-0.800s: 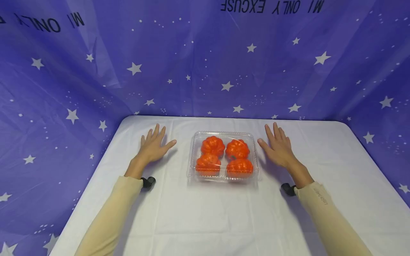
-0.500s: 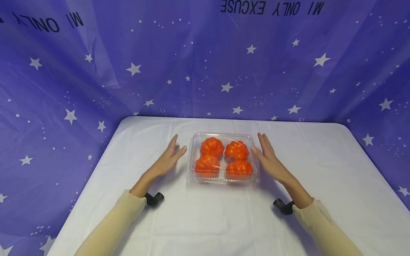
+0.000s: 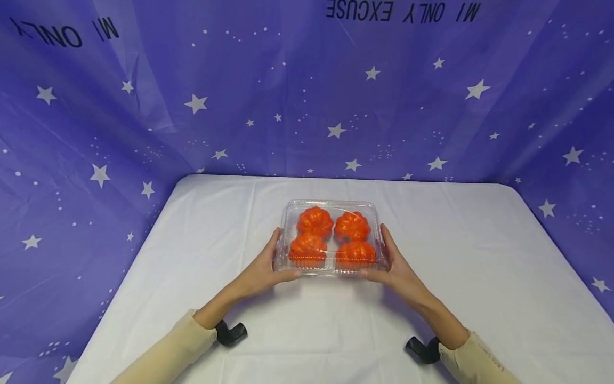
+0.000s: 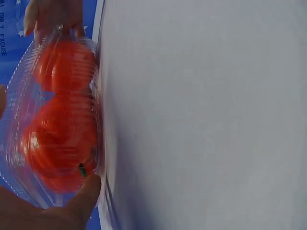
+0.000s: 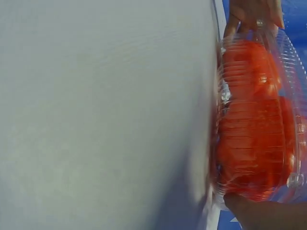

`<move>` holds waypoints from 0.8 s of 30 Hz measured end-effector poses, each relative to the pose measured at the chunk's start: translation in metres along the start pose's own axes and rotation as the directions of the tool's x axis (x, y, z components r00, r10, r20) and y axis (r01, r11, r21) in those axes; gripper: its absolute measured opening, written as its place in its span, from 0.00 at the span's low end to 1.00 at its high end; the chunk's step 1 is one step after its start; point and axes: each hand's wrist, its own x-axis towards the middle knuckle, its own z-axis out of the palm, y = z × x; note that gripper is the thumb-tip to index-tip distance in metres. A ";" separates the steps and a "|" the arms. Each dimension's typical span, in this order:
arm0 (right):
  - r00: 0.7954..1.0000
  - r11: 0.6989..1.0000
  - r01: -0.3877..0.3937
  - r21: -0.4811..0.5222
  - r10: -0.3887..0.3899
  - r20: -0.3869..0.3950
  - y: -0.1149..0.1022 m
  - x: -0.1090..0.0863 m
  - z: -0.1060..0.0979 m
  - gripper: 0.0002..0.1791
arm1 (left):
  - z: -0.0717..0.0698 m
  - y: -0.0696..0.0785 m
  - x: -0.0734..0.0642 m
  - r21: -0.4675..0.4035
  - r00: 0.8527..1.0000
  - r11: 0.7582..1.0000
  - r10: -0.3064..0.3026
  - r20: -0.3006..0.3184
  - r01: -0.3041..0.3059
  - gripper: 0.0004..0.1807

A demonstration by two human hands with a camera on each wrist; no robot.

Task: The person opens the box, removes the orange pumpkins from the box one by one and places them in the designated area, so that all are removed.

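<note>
A clear plastic clamshell box [image 3: 331, 203], lid down, is in the middle of the white table. Inside it are several orange toy pumpkins [image 3: 315, 221], arranged in two rows. At the box's left side my left hand [image 3: 261, 273] grips it, thumb along the front edge and fingers along the side. My right hand [image 3: 402, 274] holds the opposite side in the same way. Through the ribbed wall in the left wrist view, a pumpkin [image 4: 60, 139] shows a small green mark. The fingers beneath or behind the box are partly hidden.
White cloth [image 3: 307, 330] covers the table. A purple curtain [image 3: 288, 80] with stars and lettering stands behind the table and at both sides. Black wrist cameras [image 3: 231, 334] sit under both forearms.
Both hands have come inward and toward the front from beside the box, and now hold its sides. The box has barely shifted in the head view.
</note>
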 end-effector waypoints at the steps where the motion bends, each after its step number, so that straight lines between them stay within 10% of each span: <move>1: 1.000 1.000 0.001 0.001 -0.001 0.002 0.001 0.000 0.000 0.65 | 0.001 0.000 -0.001 0.017 1.000 1.000 -0.006 -0.004 0.006 0.67; 24: 0.993 0.990 0.117 -0.075 -0.115 0.029 0.009 -0.002 -0.002 0.64 | 0.005 -0.007 -0.002 0.081 0.999 0.997 -0.015 -0.029 0.018 0.66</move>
